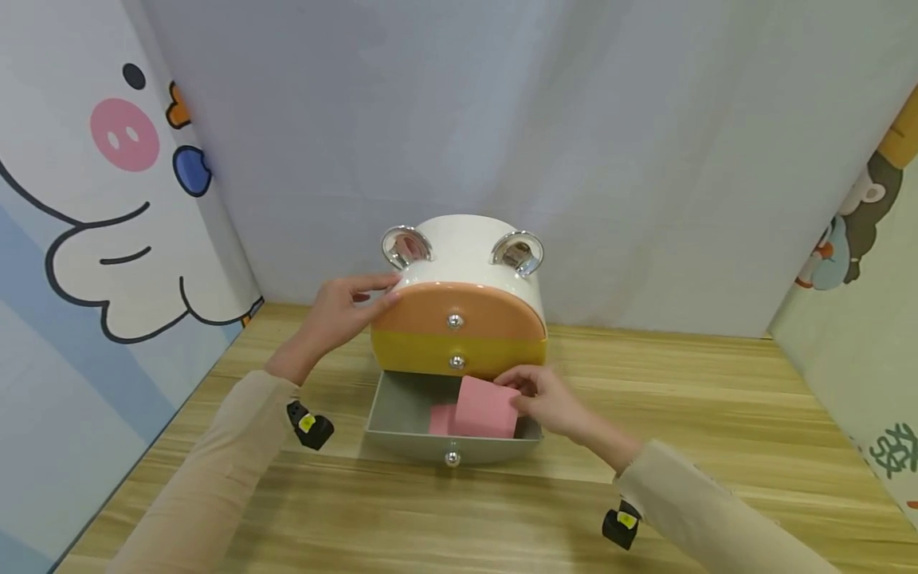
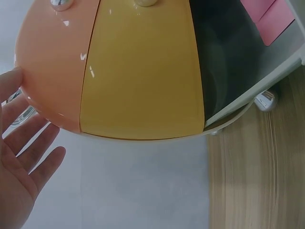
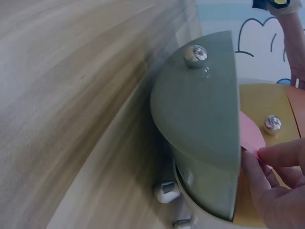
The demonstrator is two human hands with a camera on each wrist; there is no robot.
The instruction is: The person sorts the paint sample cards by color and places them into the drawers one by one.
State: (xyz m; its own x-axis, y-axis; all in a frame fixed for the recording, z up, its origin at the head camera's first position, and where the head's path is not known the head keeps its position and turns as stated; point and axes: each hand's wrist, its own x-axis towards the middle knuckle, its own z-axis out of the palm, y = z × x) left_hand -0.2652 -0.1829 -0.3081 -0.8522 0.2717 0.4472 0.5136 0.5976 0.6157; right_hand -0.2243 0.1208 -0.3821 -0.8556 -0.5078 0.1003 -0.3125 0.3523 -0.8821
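A rounded white drawer box (image 1: 462, 239) with silver ears stands on the table, with an orange drawer front (image 1: 423, 307) above a yellow drawer front (image 1: 416, 347). Its grey bottom drawer (image 1: 402, 448) is pulled out. My left hand (image 1: 344, 312) touches the box's upper left side, thumb by the orange front, fingers spread in the left wrist view. Between thumb and fingers, my right hand (image 1: 548, 402) pinches a pink square sheet (image 1: 488, 406) by its right edge, tilted up inside the drawer. Another pink piece (image 1: 441, 419) lies in the drawer, partly covered by it.
The wooden table (image 1: 681, 430) extends around the box, and a pale curtain (image 1: 610, 159) hangs behind it. Cartoon-printed panels (image 1: 107, 239) stand at both sides. Silver ball knobs (image 1: 452, 459) stick out from the drawer fronts.
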